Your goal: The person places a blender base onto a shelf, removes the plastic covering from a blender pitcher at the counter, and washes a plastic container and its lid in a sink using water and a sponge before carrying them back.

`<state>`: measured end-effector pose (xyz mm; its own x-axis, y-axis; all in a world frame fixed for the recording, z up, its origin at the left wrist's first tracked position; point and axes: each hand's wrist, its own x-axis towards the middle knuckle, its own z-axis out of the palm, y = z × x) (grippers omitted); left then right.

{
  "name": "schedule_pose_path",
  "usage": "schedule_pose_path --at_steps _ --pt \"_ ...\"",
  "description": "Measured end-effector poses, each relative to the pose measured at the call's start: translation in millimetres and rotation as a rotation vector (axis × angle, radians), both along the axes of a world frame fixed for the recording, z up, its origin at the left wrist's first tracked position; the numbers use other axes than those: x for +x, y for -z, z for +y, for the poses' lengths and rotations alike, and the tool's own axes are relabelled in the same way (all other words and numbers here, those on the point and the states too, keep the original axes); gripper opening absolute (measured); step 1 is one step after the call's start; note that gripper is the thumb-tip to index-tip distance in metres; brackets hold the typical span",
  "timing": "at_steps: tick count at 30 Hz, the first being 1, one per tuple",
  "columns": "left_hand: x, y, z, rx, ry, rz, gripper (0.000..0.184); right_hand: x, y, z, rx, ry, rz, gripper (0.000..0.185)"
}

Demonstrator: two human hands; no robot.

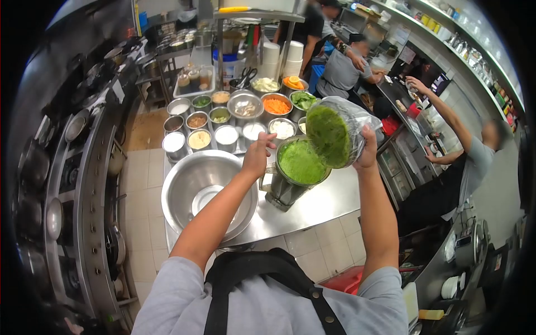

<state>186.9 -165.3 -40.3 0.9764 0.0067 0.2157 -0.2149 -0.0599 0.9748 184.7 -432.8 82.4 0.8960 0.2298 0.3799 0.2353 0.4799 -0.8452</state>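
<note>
A blender jug point(286, 192) of green mixture point(301, 161) stands on the steel worktop point(330, 192); at its two o'clock, the right hand point(366, 149) has its fingers around a plastic-wrapped container point(358, 121), tilted towards the jug. The left hand point(258, 156), at ten o'clock, has loosely bent fingers, whether touching the jug I cannot tell; a steel bowl point(181, 181) sits at nine o'clock.
</note>
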Motion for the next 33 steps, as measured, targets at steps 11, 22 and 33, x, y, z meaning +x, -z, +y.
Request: schedule_pose_path --at_steps 11,22,33 --pt "-35.7 -74.7 -12.1 -0.265 0.101 -0.060 0.044 -46.3 -5.8 22.5 0.670 0.114 0.050 0.053" --pt "-143.4 -58.1 -82.9 -0.675 0.948 0.360 0.070 -186.7 66.6 40.7 0.727 0.298 0.119 0.062" --pt "-125.1 -1.0 -135.6 -0.485 0.719 0.893 0.027 -212.9 150.1 -7.2 0.649 0.357 0.389 0.057"
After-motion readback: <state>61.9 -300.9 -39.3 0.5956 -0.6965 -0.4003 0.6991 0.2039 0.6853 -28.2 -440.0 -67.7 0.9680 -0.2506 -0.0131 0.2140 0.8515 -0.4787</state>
